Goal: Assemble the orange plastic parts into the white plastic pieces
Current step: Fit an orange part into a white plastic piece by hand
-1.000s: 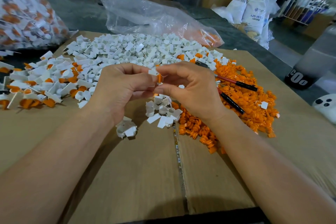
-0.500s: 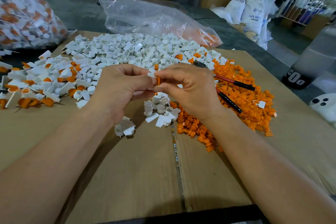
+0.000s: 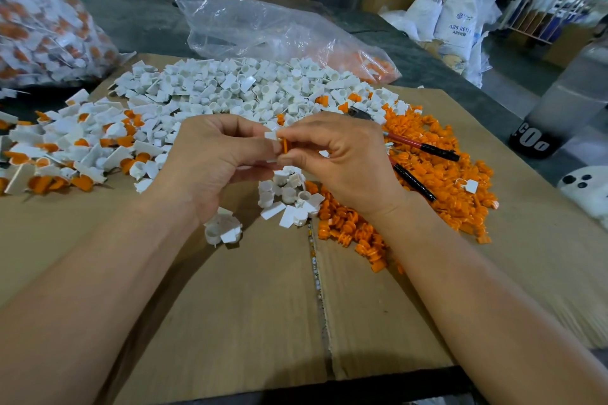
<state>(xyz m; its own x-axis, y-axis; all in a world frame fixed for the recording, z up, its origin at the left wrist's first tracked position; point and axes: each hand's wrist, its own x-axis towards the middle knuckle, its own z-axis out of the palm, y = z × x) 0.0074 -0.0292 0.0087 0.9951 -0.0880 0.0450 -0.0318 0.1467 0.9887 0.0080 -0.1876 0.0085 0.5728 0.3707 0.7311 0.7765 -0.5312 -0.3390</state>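
Left hand [image 3: 210, 158] pinches white piece [image 3: 270, 135]; right hand [image 3: 342, 158] pinches orange part [image 3: 284, 145]. Both judged light, rigid, probably slick. Best gripped at edges, fingertips only.

Cardboard [image 3: 230, 322] under white pieces [image 3: 250, 89], orange parts [image 3: 444, 181]

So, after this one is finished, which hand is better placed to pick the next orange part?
Probably the right. The right hand, now pinching an orange part, is next to the orange pile; the left hand holds a white piece, farther from it.
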